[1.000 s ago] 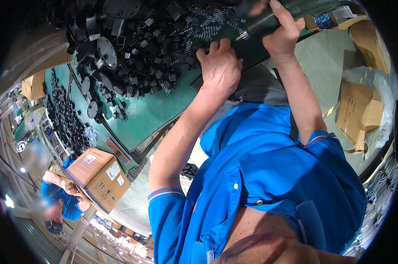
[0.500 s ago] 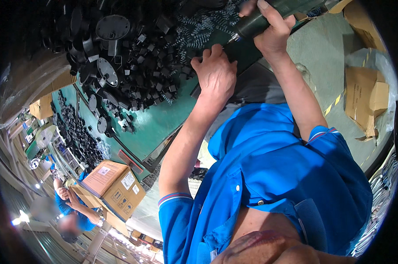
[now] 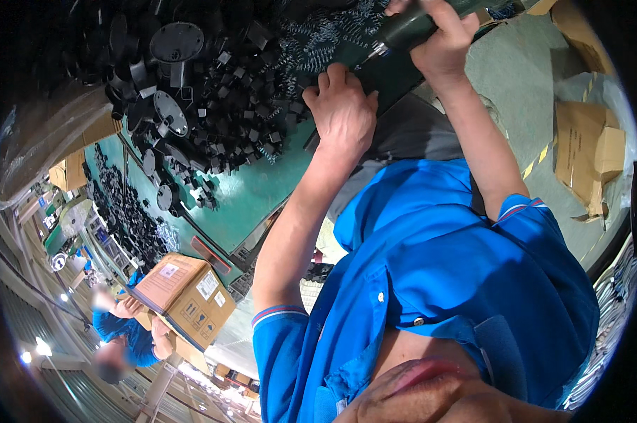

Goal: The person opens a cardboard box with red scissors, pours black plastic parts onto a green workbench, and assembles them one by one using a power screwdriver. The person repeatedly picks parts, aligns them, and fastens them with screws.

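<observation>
My right hand (image 3: 442,46) is closed around the dark body of a power screwdriver (image 3: 405,29). The tool lies slanted, its silver chuck (image 3: 378,51) and thin bit pointing toward my left hand (image 3: 343,113). That hand is low over the green worktable (image 3: 251,204), fingers curled down and back of the hand toward me. Whatever the fingers grip is hidden beneath them. The bit's tip is just beyond the knuckles, close to the fingers. Beside my left hand are a heap of small black square plastic parts (image 3: 227,106) and a tangle of metal coil springs (image 3: 318,46).
Black oval-plated parts (image 3: 177,44) pile up at the far left. A cardboard box (image 3: 192,296) stands at the table's left end, with a co-worker in blue (image 3: 132,331) behind it. Opened cardboard (image 3: 583,148) lies on the floor at right.
The screwdriver and my right hand have shifted slightly up, and the bit is a little farther from my left hand. The co-worker's hands have moved to the cardboard box.
</observation>
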The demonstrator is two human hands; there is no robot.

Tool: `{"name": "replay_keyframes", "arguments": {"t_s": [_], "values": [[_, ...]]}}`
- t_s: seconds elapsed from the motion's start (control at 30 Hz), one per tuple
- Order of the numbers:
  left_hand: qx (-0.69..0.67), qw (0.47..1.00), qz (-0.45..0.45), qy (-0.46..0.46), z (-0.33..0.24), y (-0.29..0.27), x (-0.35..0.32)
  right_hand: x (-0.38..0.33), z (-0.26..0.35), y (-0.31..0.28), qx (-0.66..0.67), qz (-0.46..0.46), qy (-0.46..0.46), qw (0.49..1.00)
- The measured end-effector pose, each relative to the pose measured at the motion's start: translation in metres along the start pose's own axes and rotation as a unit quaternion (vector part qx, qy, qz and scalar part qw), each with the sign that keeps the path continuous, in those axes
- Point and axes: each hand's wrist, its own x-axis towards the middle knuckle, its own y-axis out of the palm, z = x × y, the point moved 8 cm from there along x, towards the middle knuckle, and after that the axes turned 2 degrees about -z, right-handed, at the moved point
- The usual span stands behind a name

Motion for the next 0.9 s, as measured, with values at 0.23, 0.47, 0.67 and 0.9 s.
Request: {"name": "replay_keyframes", "arguments": {"t_s": [0.23,0.47,0.67,0.9], "values": [[0.027,0.999,0.001,0.029,-0.002,0.002,-0.001,-0.001,0.023,0.015,-0.056,0.065,-0.031,0.996],[0.04,0.998,0.022,0.042,-0.004,0.003,0.002,-0.01,0.012,0.037,-0.06,0.14,0.034,0.988],[0.038,0.998,0.031,0.039,-0.003,0.005,0.003,-0.011,0.001,0.038,-0.095,0.154,0.048,0.982],[0.04,0.998,0.023,0.038,-0.003,0.005,0.003,-0.013,0.004,0.038,-0.091,0.141,0.047,0.985]]}}
